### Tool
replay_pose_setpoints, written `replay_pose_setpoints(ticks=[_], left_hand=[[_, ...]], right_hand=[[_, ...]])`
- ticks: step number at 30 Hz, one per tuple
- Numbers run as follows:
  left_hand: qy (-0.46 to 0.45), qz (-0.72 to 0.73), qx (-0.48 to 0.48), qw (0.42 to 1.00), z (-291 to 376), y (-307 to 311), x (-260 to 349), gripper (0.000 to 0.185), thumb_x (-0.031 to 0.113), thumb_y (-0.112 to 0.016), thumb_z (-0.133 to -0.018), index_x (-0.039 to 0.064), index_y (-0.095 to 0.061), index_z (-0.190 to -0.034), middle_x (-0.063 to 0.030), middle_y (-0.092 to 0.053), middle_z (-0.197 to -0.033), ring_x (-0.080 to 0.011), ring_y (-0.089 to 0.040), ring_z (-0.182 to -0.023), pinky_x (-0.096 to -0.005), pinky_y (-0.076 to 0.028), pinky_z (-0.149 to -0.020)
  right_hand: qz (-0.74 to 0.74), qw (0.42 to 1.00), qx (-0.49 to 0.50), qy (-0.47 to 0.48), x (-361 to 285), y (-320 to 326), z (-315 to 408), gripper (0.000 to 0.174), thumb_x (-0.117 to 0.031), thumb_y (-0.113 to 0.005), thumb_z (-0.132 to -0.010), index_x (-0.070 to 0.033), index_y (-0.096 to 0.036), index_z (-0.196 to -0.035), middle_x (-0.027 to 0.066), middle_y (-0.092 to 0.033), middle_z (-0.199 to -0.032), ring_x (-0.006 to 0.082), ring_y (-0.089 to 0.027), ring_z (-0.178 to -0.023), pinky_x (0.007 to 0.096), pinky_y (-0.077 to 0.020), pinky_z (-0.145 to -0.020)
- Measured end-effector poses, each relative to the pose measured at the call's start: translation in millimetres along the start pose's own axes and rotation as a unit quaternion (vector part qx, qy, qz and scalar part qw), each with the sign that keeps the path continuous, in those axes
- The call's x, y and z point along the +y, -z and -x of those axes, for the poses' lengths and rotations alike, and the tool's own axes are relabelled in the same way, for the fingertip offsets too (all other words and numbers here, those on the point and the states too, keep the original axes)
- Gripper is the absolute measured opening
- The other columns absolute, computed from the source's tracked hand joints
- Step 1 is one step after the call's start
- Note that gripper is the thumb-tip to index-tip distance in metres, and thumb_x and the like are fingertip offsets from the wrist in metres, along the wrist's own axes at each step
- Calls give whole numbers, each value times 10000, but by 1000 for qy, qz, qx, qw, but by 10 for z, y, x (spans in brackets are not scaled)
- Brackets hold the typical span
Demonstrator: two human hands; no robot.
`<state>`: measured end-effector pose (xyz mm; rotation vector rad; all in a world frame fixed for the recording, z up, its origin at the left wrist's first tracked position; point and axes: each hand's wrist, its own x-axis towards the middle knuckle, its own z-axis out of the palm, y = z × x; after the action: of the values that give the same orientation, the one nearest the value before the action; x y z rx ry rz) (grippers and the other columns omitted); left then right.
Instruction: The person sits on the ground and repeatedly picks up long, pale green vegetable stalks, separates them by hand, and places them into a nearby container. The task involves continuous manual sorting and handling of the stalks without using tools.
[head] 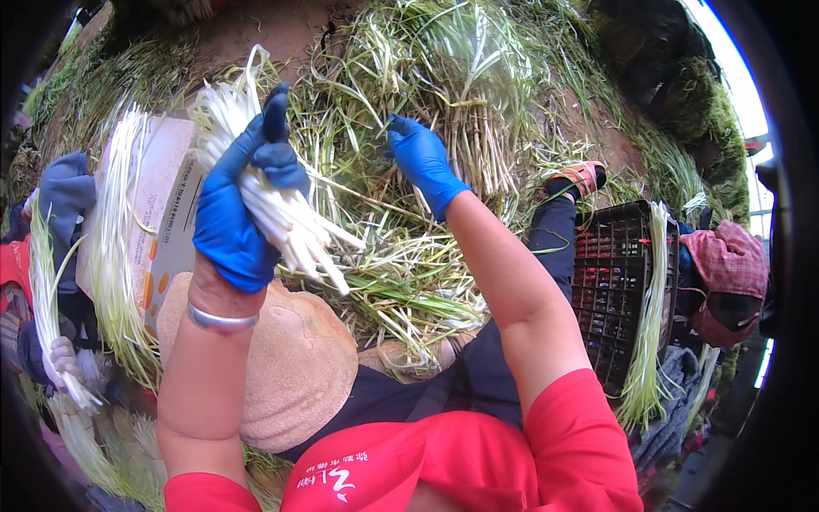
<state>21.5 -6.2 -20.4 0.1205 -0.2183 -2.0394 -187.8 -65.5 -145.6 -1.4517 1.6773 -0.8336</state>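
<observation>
My left hand (246,185), in a blue glove, is closed around a thick bunch of white scallion-like stalks (297,227). Their stem ends slant down to the right, while the other ends fan out behind the fingers. My right hand (419,160), also gloved in blue, hovers over the heap of long green stalks and leaves (377,83). Its fingertips are drawn together beside a thin leaf; whether they grip it cannot be made out. Just past that hand lies a bundle of uncleaned stalks (483,144) with brownish stems. Loose trimmed leaves (416,275) cover the ground below both hands.
On my left, a cardboard box (173,185) bears a long bunch of pale stalks (118,237). A black plastic crate (608,288) stands on my right with another bunch (652,320) along its edge. Nearby people work on both sides, one in a checked head covering (729,275).
</observation>
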Motion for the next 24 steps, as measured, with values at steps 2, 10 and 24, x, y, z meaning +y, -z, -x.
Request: replay_pose_setpoints(ticks=[2,10,24], left_hand=[[48,86,-11,995,43,-21,7,432,96,-375,-868,13,-248,-1273,-28,-531,-1102,-23,-409,-595,-166,-337,-542],[-4,129,76,989,-9,-40,178,442,-16,-376,-815,32,-311,-1250,-70,-505,-1113,-115,-522,-822,-294,-440,-737],[21,206,15,978,-140,134,277,531,-79,-384,-734,-25,-267,-1249,-71,-533,-1032,-75,-472,-648,-236,-386,-603]], right_hand=[[288,957,34,-6,184,-52,-169,526,-318,-547,-776,-3,-410,-1174,154,-569,-1011,291,-588,-825,360,-457,-708],[322,941,-43,-95,537,-88,-188,469,-248,-495,-739,-141,-413,-1188,171,-601,-842,325,-581,-773,411,-449,-689],[107,958,-229,138,43,584,2153,559,-140,-540,-706,-239,-389,-1234,143,-570,-785,300,-557,-613,356,-463,-547]])
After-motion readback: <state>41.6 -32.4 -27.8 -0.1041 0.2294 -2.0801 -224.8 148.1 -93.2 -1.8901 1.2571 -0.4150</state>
